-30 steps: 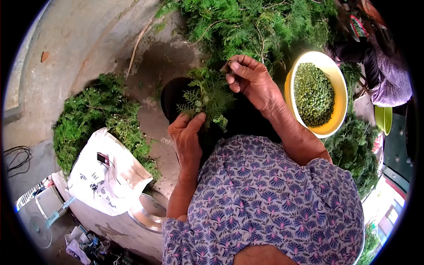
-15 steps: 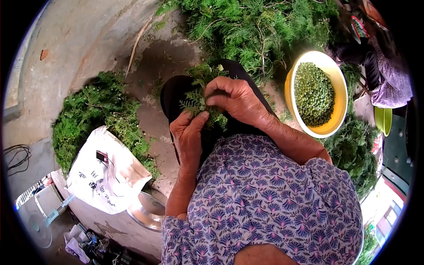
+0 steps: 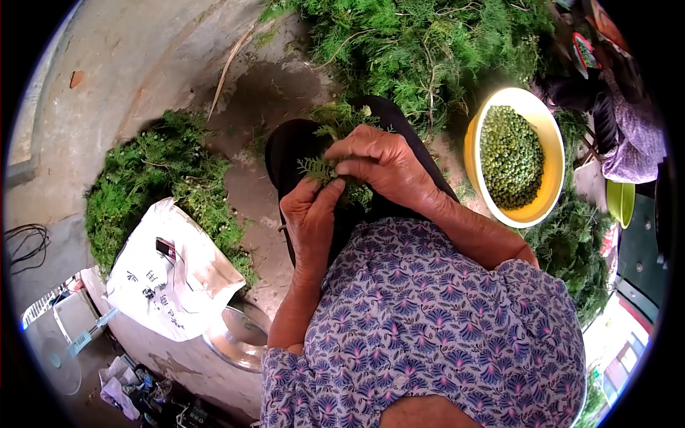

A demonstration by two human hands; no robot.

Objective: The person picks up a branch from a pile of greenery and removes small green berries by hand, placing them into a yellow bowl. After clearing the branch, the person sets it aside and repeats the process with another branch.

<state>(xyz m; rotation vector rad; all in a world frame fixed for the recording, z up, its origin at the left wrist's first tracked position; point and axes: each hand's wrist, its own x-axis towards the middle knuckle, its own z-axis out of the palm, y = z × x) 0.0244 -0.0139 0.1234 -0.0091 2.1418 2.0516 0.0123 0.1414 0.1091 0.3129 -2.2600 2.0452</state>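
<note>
Over my lap, both hands meet at a green leafy sprig [image 3: 319, 168]. My left hand [image 3: 312, 214] pinches its lower part between thumb and fingers. My right hand [image 3: 382, 165] is closed on the sprig from the right, thumb and fingertips together close to the left fingertips. More foliage hangs below and behind the right hand. To the right stands a yellow bowl [image 3: 473, 160] with a pale rim, holding many small round green berries [image 3: 510, 153].
Leafy branches [image 3: 399, 57] are heaped ahead, with another pile [image 3: 143, 171] at left beside a white sack [image 3: 168, 285]. A metal basin [image 3: 239, 349] sits below it. Another person's patterned sleeve [image 3: 631, 143] shows at far right, near a green container [image 3: 621, 203].
The view has shifted slightly. My right fingers have moved a little over the sprig, and less of its foliage shows above my left hand.
</note>
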